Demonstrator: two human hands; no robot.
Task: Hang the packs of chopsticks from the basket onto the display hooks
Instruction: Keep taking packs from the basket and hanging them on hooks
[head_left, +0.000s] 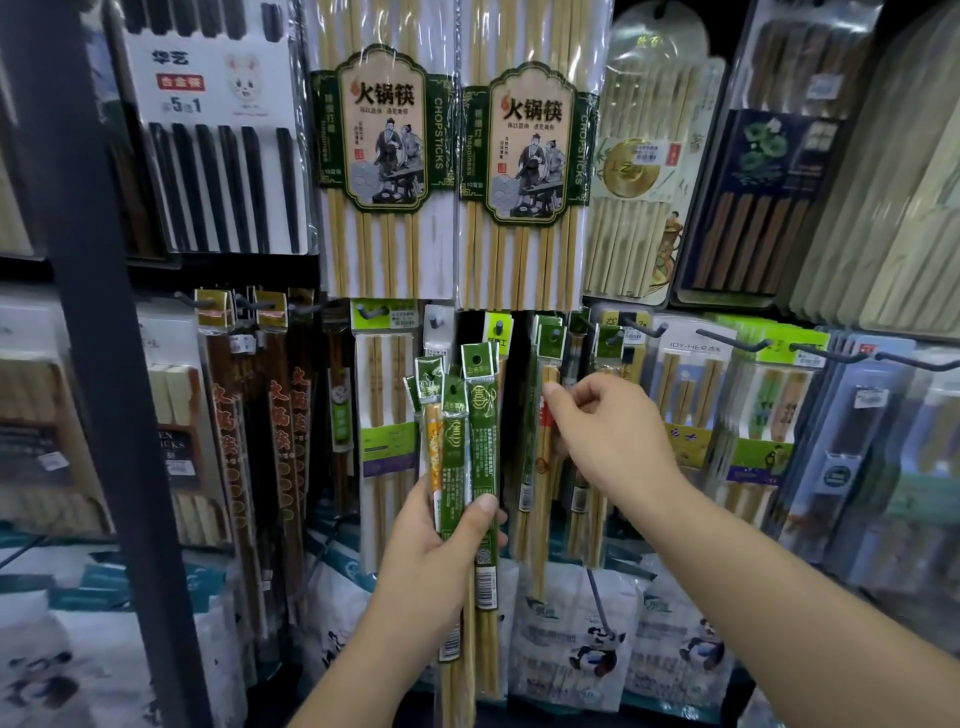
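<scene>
While hands grip packs, hooks crowded

Your left hand grips a bundle of packs upright, their tops rising above your fingers. Just to its right, your right hand pinches the upper part of a hanging pack, which hangs from a hook above your thumb. Over both hands hang two bigger packs side by side, one large pack above your left hand and a second large pack above your right. Left of your left hand, behind the bundle, hangs a wide pack. Farther left come long packs, then an upright post. Right of your right hand, more packs hang on jutting hooks. Below your hands, behind your forearms, stand bags.
</scene>
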